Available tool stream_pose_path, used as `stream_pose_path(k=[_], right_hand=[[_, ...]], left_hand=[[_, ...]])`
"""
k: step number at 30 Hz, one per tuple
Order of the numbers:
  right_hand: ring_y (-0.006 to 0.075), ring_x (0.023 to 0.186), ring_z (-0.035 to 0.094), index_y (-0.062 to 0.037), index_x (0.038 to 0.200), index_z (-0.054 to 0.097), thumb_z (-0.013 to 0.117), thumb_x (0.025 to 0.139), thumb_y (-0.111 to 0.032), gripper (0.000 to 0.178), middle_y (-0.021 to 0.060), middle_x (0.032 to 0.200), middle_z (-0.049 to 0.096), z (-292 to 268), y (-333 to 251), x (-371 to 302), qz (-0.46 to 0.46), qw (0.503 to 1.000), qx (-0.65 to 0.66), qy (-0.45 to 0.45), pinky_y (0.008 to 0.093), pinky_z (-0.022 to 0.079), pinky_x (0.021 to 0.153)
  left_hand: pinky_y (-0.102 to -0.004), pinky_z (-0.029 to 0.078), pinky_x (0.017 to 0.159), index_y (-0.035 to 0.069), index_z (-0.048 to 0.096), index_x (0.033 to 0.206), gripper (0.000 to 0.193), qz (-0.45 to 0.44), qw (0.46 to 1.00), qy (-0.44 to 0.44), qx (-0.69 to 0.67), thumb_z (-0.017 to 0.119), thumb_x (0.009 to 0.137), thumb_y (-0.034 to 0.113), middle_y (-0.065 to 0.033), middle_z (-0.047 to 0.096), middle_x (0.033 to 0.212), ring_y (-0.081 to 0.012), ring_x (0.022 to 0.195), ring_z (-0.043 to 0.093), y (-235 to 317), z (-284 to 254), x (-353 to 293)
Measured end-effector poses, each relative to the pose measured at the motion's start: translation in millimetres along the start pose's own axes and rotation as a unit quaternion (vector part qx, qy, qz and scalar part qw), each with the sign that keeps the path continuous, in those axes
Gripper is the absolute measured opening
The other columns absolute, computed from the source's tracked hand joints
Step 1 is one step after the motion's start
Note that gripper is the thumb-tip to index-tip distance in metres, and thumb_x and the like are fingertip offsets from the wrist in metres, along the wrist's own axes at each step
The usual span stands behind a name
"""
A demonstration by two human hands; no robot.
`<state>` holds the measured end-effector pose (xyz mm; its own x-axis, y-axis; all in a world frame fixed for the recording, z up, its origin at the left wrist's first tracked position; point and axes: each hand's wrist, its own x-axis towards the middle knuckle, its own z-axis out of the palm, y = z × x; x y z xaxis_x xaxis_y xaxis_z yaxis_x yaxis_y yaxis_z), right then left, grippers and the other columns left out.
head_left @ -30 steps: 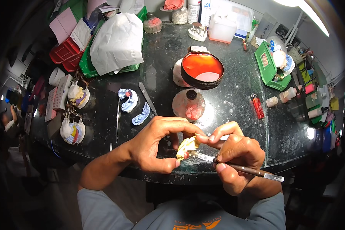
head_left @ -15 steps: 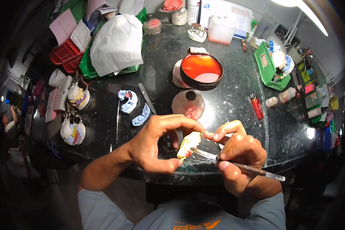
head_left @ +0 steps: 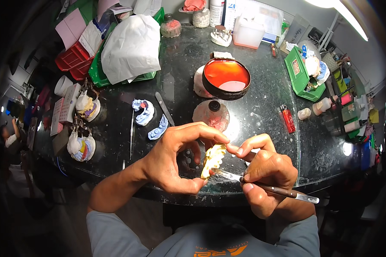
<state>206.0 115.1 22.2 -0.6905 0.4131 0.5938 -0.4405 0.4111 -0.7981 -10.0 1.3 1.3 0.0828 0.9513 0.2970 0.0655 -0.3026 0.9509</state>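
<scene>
Yellow toothed piece [head_left: 214, 160], lower centre of frame: pinched between thumb and fingers of left hand [head_left: 166, 160]; turned since half a second ago. Wood-handled spatula [head_left: 281, 191]: gripped by right hand [head_left: 268, 171]; tip now lower, contact apparently shifted to the piece's bottom end.

The left hand [head_left: 169, 158] pinches a yellow dental piece [head_left: 214, 160] while the right hand [head_left: 268, 169] holds a brown-handled wax knife [head_left: 281, 191] at its lower edge.

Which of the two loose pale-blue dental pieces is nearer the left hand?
The smaller, gently curved piece, just beyond the left hand. The other is the larger horseshoe-shaped piece, farther out and more to the left.
</scene>
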Motion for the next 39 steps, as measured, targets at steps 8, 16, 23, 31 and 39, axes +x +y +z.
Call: stream_pose_path(k=[8, 16, 23, 31, 39], right_hand=[[0.0302, 0.097, 0.053, -0.0028, 0.082, 0.057, 0.06, 0.072, 0.001, 0.012, 0.0056, 0.067, 0.055, -4.1, -4.5, 2.2, 0.015, 0.998, -0.007, -0.059, 0.0568, 0.053, 0.102], [0.0294, 0.096, 0.053, -0.0036, 0.084, 0.055, 0.06, 0.073, 0.0, 0.012, 0.0054, 0.069, 0.055, -3.8, -3.2, 1.1, 0.007, 0.999, -0.003, -0.044, 0.0565, 0.053, 0.102], [0.0285, 0.096, 0.054, -0.0033, 0.084, 0.055, 0.062, 0.078, -0.003, 0.009, 0.0059, 0.07, 0.055, -3.9, -2.0, 0.2, 0.013, 0.999, -0.02, -0.043, 0.0564, 0.051, 0.102], [0.0274, 0.096, 0.056, -0.0032, 0.082, 0.055, 0.061, 0.08, -0.004, 0.007, 0.0065, 0.068, 0.053, -2.2, -1.3, -0.6, 0.014, 1.0, -0.009, -0.015, 0.0554, 0.053, 0.101], [0.0265, 0.095, 0.056, -0.004, 0.083, 0.054, 0.06, 0.08, -0.005, 0.006, 0.0058, 0.07, 0.053, -4.1, 1.5, -2.8, 0.001, 1.0, -0.008, 0.008, 0.0552, 0.053, 0.1]], left_hand=[[-0.0239, 0.053, 0.069, 0.0, 0.061, 0.13, 0.07, 0.007, 1.0, -0.007, 0.015, 0.076, 0.062, 0.01, -0.0081, 0.064, 0.118, -0.0146, 0.103, 0.066, 1.9, -1.1, 2.1], [-0.0238, 0.053, 0.069, 0.001, 0.061, 0.13, 0.07, 0.015, 1.0, 0.002, 0.004, 0.076, 0.062, 0.01, -0.0077, 0.064, 0.118, -0.0143, 0.103, 0.064, 1.3, -1.1, 1.0], [-0.0259, 0.054, 0.077, -0.006, 0.057, 0.128, 0.07, 0.016, 1.0, -0.019, 0.015, 0.081, 0.063, 0.006, -0.0149, 0.057, 0.123, -0.0162, 0.105, 0.061, 2.8, -4.3, 0.1], [-0.0276, 0.052, 0.081, -0.005, 0.057, 0.128, 0.07, 0.011, 1.0, -0.005, 0.011, 0.081, 0.062, 0.002, -0.0144, 0.057, 0.123, -0.0164, 0.106, 0.061, 3.2, -3.4, -1.1], [-0.0321, 0.054, 0.091, -0.003, 0.053, 0.128, 0.07, 0.002, 1.0, 0.013, -0.015, 0.08, 0.064, -0.002, -0.0168, 0.057, 0.123, -0.0192, 0.112, 0.061, 0.4, -1.5, -2.2]])
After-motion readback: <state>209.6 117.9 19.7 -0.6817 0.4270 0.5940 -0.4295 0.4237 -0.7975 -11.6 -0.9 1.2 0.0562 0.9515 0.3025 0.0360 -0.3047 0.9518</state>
